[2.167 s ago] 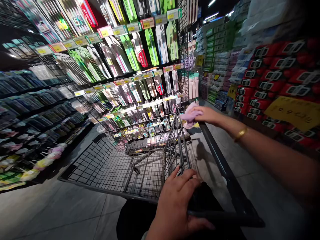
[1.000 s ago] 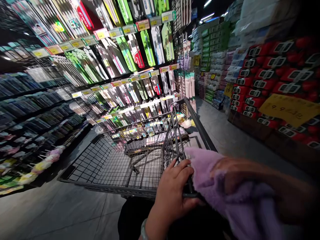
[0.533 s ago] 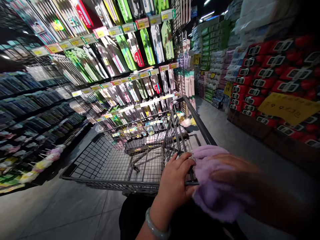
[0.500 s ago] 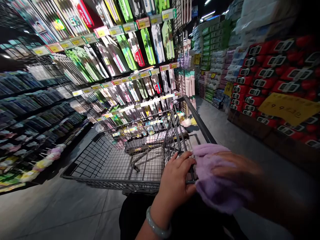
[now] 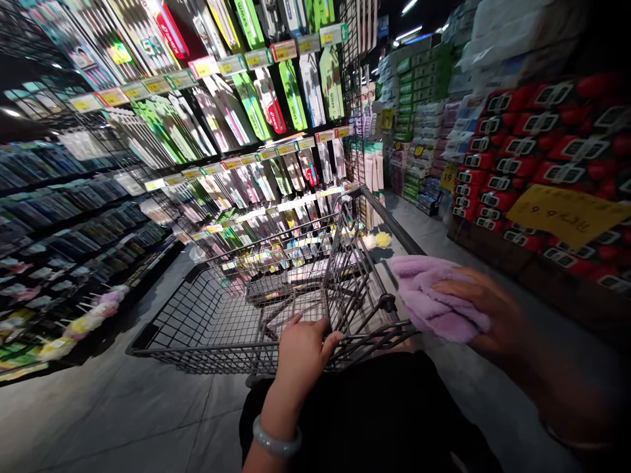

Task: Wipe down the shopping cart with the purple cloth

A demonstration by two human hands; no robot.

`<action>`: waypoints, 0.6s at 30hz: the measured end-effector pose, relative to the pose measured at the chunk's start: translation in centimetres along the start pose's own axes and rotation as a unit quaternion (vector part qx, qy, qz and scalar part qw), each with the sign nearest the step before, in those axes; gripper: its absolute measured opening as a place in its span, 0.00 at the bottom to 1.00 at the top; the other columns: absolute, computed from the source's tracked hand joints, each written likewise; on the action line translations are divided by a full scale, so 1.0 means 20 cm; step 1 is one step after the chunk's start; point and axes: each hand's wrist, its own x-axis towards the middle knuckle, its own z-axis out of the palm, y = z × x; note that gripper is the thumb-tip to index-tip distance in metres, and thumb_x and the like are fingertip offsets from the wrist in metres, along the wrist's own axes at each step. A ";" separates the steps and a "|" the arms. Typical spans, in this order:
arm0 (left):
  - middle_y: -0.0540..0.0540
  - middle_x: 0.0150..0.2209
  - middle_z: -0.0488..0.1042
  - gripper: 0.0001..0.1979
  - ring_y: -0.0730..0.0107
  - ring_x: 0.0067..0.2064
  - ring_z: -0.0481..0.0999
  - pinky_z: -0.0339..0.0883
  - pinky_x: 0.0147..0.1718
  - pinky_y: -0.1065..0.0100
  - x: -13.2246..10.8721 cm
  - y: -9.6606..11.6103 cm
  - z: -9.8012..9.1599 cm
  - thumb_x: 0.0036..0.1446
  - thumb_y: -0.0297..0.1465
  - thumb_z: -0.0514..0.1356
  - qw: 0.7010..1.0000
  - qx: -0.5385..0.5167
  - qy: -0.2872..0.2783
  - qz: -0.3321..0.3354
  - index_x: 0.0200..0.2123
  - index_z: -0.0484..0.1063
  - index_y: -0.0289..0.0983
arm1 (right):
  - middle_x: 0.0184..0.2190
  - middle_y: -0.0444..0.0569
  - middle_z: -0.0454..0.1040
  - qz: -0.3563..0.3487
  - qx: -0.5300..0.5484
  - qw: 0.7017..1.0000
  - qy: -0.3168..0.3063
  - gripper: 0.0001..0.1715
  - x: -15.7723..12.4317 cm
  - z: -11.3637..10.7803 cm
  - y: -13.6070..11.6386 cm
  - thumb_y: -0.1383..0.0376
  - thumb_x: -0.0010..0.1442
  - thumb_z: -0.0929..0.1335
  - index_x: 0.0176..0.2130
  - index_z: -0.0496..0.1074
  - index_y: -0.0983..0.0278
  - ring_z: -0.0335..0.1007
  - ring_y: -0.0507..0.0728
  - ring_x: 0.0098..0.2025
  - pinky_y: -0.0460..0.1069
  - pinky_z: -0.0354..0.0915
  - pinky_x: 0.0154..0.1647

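Note:
A black wire shopping cart stands in front of me in a store aisle, its basket holding nothing that I can see. My left hand rests on the cart's near rim, fingers curled over the wire. My right hand, blurred, presses a fluffy purple cloth against the cart's right near corner, fingers wrapped on the cloth. A pale bangle sits on my left wrist.
Racks of packaged toothbrushes with yellow price tags fill the left wall. Red boxes with a yellow sign are stacked on the right. Grey tiled floor runs down the aisle. Small yellow puffs lie beyond the cart.
My right hand came back from the cart's far right rail with the cloth to the near right corner. My left hand slid left along the near rim.

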 end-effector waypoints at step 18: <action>0.40 0.29 0.79 0.37 0.53 0.35 0.80 0.59 0.29 0.66 0.09 0.12 0.00 0.63 0.59 0.39 0.994 0.062 -0.070 -0.051 0.37 0.77 0.38 | 0.55 0.52 0.71 -0.106 -0.138 0.985 0.006 0.24 -0.13 0.13 -0.08 0.63 0.51 0.72 0.49 0.72 0.49 0.70 0.72 0.56 0.68 0.62 0.55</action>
